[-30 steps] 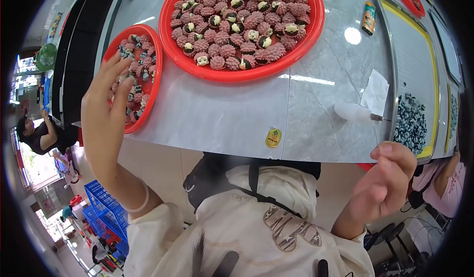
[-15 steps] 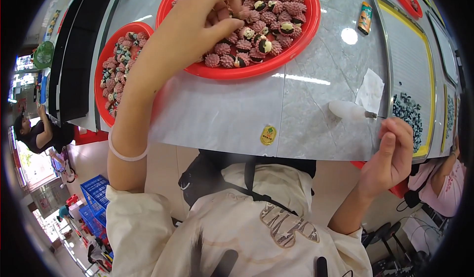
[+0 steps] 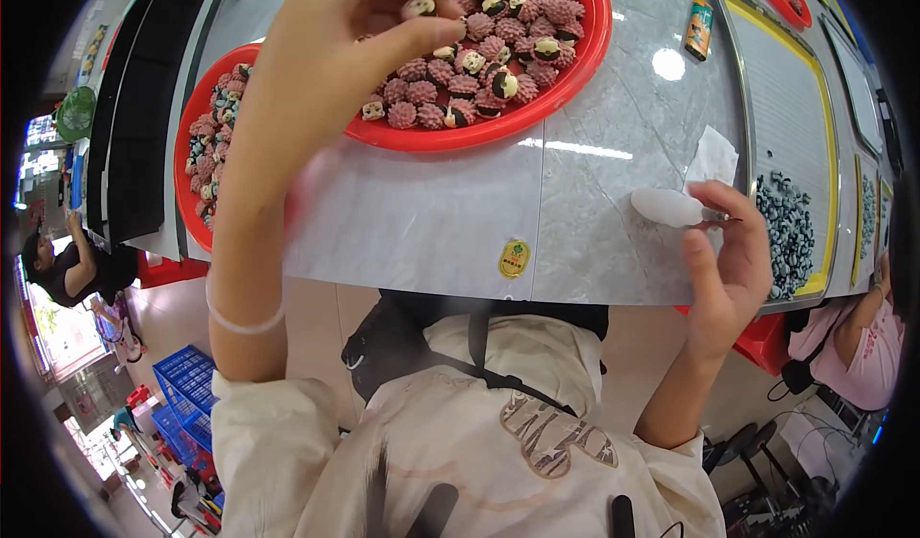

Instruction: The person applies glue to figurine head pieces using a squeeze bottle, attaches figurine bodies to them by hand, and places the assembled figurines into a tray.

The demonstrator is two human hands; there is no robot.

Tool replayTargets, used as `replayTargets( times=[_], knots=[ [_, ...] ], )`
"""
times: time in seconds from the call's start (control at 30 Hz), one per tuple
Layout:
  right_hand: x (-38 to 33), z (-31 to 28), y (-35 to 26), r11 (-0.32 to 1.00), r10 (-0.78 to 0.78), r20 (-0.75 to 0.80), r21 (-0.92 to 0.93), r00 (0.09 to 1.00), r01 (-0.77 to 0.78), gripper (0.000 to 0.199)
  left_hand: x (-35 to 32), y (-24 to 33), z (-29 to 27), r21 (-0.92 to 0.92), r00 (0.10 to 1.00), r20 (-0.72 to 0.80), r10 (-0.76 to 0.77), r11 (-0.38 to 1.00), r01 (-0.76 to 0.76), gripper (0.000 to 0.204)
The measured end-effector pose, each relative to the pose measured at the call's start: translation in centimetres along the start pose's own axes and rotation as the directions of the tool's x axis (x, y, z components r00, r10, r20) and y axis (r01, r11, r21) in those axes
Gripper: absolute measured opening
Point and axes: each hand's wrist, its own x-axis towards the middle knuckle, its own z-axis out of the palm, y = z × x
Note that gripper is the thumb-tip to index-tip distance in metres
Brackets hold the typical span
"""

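My left hand [image 3: 316, 68] is raised over the big round red tray [image 3: 575, 78], which is heaped with pink scalloped pieces, many with a white and black centre. Its thumb and fingertips pinch one such small piece [image 3: 420, 5]. My right hand [image 3: 728, 260] is at the front edge of the grey marble table [image 3: 431, 222]. Its fingers curl around the thin metal tip of a white squeeze applicator [image 3: 669, 206] that lies on the table.
A smaller red tray [image 3: 182, 188] of the same pieces sits at the left. A yellow-rimmed tray [image 3: 834, 203] with dark beads [image 3: 786, 227] lies at the right, beside white paper [image 3: 714, 153] and a small can [image 3: 700, 28]. Other people sit at the far left [image 3: 67, 265] and right [image 3: 862, 346].
My left hand went from the small left tray to the big tray and lifted a piece. My right hand rose from below the table edge to the applicator's tip.
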Motion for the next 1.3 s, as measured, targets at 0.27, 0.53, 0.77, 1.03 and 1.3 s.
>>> replayTargets(
  times=[0.27,0.53,0.77,1.03,1.3],
  knots=[
    [-0.1,1.3,-0.4,0.971,0.150,0.154,0.164,0.977,-0.175,0.034,-6.2,1.5,4.6,-0.699,0.997,-0.066,-0.046,0.715,-0.013,0.030],
    [-0.2,-2.0,-1.6,0.992,-0.007,0.125,0.123,0.992,-0.008,0.053,-8.4,3.7,8.6,-0.934,0.958,0.137,-0.254,0.288,0.210,0.040],
    [0.1,-3.5,-1.5,0.927,-0.139,0.314,0.375,0.939,0.012,0.046,-9.1,4.4,9.7,-0.916,0.953,0.159,-0.257,0.322,0.240,0.034],
    [-0.2,-1.8,-2.2,0.939,-0.096,0.293,0.343,0.951,-0.010,0.043,-9.4,4.8,9.9,-0.916,0.948,0.191,-0.255,0.300,0.266,0.035],
    [-0.4,-1.2,-2.9,0.946,-0.069,0.269,0.323,0.961,-0.023,0.039,-9.5,4.7,10.0,-0.925,0.939,0.237,-0.250,0.236,0.296,0.035]
  ],
)
